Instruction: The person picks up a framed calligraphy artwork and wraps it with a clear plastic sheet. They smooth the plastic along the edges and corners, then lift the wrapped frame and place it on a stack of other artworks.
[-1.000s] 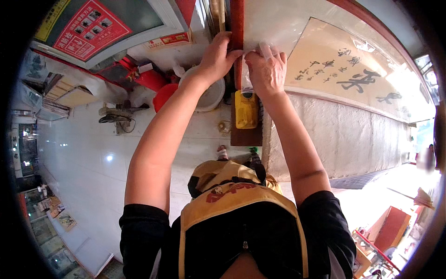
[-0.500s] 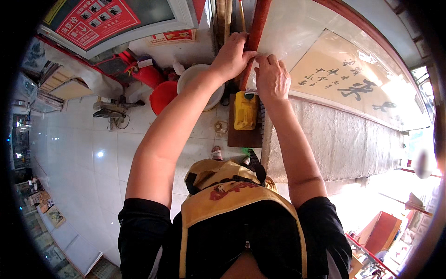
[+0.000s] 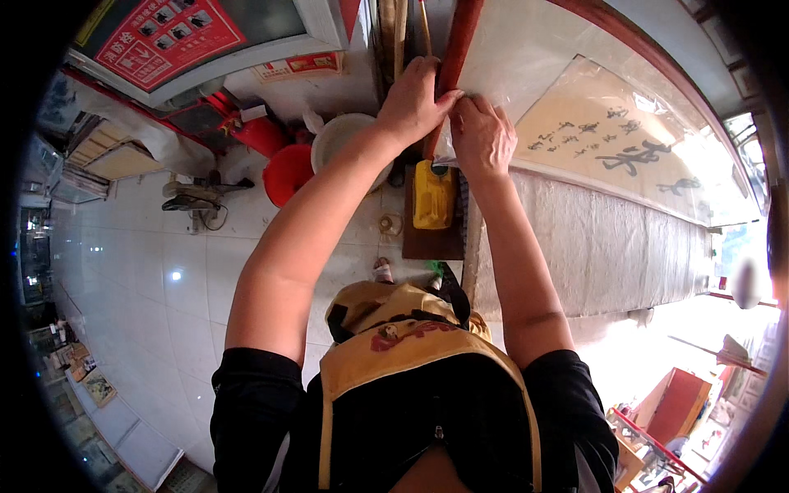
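Note:
At the upright red wooden edge (image 3: 458, 49) of a large pale board, my two hands work side by side. My left hand (image 3: 411, 103) is closed round that edge, its fingers partly hidden behind it and its thumb reaching across to my right fingertips. My right hand (image 3: 483, 140) is closed in a pinch on clear plastic film (image 3: 445, 148), part of which shows below the fingers. The same kind of glossy film seems to cover the board. On the board lies a tan sheet with black brush calligraphy (image 3: 608, 135).
Below my hands, a yellow plastic jug (image 3: 433, 195) stands on a brown surface. A white bucket (image 3: 341, 148), a red basin (image 3: 288, 175) and a red fire extinguisher (image 3: 259, 135) are to the left. A long pale-covered table (image 3: 583, 238) runs to the right.
My left thumb has shifted slightly right, against my right fingertips, and the gap between the hands has narrowed. The view has moved a little; the other things stay put.

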Tool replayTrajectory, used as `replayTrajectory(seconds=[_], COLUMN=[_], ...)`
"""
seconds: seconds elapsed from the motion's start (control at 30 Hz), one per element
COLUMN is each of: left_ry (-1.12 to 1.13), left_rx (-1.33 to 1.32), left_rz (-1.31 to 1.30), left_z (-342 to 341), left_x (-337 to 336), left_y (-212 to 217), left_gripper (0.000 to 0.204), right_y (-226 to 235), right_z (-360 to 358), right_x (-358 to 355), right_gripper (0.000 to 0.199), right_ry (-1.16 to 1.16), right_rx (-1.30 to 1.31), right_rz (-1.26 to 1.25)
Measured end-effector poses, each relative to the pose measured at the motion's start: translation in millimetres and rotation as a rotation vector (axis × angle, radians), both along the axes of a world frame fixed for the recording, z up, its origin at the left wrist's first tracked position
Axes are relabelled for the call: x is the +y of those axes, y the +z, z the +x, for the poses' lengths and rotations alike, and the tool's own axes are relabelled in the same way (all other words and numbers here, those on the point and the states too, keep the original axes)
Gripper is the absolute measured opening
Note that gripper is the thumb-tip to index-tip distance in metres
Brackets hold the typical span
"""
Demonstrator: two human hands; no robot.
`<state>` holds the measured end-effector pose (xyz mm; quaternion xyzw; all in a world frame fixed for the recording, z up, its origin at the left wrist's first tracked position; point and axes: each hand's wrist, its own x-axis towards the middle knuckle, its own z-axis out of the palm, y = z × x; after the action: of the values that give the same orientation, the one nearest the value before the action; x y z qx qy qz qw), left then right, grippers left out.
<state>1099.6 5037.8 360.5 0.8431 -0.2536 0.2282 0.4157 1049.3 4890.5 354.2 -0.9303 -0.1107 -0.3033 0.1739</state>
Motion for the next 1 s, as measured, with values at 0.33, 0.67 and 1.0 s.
replayTrajectory(seconds=[0.33, 0.67, 1.0], left_ry=[0.064, 0.092, 0.110], left_rx=[0.024, -0.065, -0.006], left_rz=[0.026, 0.054, 0.135], left_z=[7, 6, 5], left_x=[-10, -14, -13], left_y=[5, 7, 11], left_gripper=[0.053, 0.056, 0.059], right_y=[-13, -3, -10], right_z=[2, 4, 10], right_x=[-5, -5, -28], right_gripper=[0.014, 0.009, 0.013], right_ry=[-0.029, 0.022, 0.166], right_rx=[-0.025, -0.069, -0.064], right_rz=[-0.015, 0.033, -0.042])
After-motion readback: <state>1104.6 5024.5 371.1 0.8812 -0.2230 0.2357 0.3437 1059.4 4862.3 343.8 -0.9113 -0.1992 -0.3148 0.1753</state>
